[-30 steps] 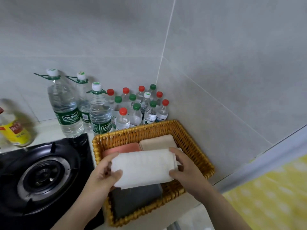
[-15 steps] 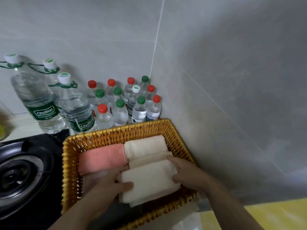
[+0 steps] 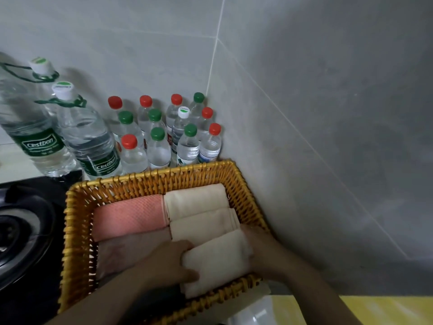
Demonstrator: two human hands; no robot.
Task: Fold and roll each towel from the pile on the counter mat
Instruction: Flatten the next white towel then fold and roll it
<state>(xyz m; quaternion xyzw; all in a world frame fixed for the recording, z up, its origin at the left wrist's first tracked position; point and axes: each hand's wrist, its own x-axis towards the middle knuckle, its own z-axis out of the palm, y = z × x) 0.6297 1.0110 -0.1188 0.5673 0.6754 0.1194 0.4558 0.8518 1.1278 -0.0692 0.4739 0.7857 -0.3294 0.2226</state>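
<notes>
Around your hands the space is tight. The grey tiled wall (image 3: 328,137) stands close on the right side of the wicker basket (image 3: 77,231), and behind the basket a group of small water bottles (image 3: 159,148) with red and green caps fills the corner. Two large Cestbon water bottles (image 3: 89,141) stand to the left of them, just beside the basket's far rim. On the left, the black gas stove (image 3: 21,231) lies next to the basket. At the bottom right you can see a part of the yellow mat (image 3: 351,310).

Inside the basket, a pink rolled towel (image 3: 128,219) lies at the back left. Two cream rolled towels (image 3: 199,209) lie beside it on the right, one in front of the other and touching. A pale towel (image 3: 121,252) lies in front of the pink one, partly hidden by your left arm.

You hold a cream rolled towel (image 3: 218,261) at the front right of the basket, against the second cream roll. Your left hand (image 3: 168,263) presses on its left end, with fingers closed around it. Your right hand (image 3: 262,249) grips its right end, between the roll and the basket wall.
</notes>
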